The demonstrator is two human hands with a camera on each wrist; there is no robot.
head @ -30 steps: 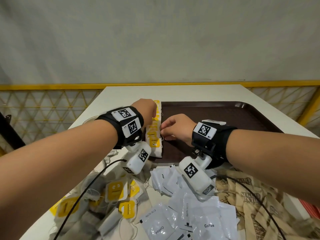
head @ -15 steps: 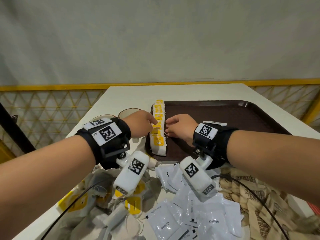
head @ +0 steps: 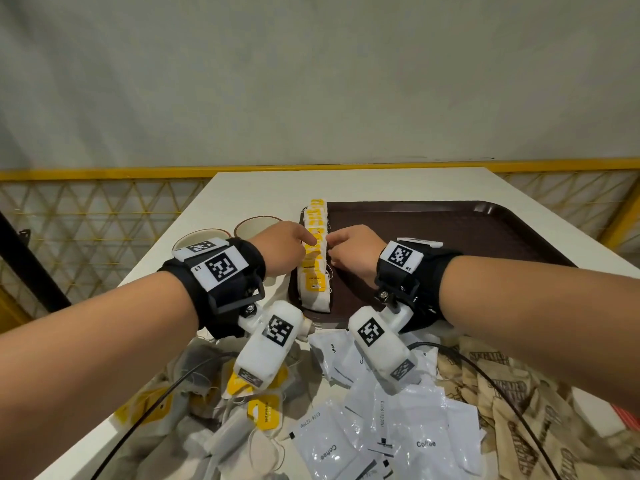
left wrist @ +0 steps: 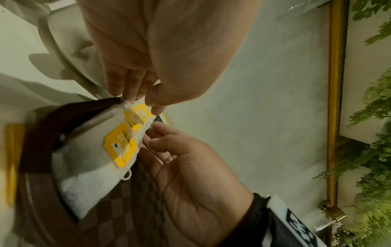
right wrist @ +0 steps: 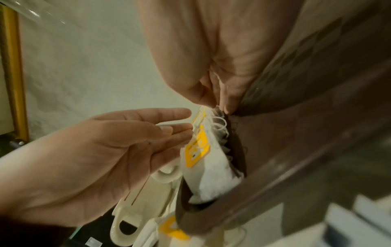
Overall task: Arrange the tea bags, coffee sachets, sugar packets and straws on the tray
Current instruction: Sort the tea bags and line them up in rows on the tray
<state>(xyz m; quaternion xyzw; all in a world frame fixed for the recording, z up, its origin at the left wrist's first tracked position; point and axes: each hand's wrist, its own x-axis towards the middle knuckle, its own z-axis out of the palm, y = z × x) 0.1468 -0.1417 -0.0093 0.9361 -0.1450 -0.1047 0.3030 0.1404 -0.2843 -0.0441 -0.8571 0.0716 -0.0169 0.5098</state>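
A row of yellow-tagged tea bags (head: 313, 271) stands on edge along the left rim of the brown tray (head: 450, 237). My left hand (head: 287, 247) is at the row's left side; in the right wrist view its fingers (right wrist: 180, 130) lie straight against the tea bags (right wrist: 211, 167). My right hand (head: 346, 251) is at the row's right side. Its thumb and forefinger (right wrist: 228, 100) pinch the top edge of a tea bag. The left wrist view shows the row (left wrist: 95, 158) between both hands.
Loose tea bags (head: 242, 410), white coffee sachets (head: 381, 427) and brown sugar packets (head: 519, 410) lie heaped on the table's near edge. Two cream cups (head: 256, 226) stand left of the tray. The tray's floor to the right of the row is bare.
My left hand has drawn back from over the far part of the row to its left side. The right hand has stayed at the row's right side, shifting only slightly.
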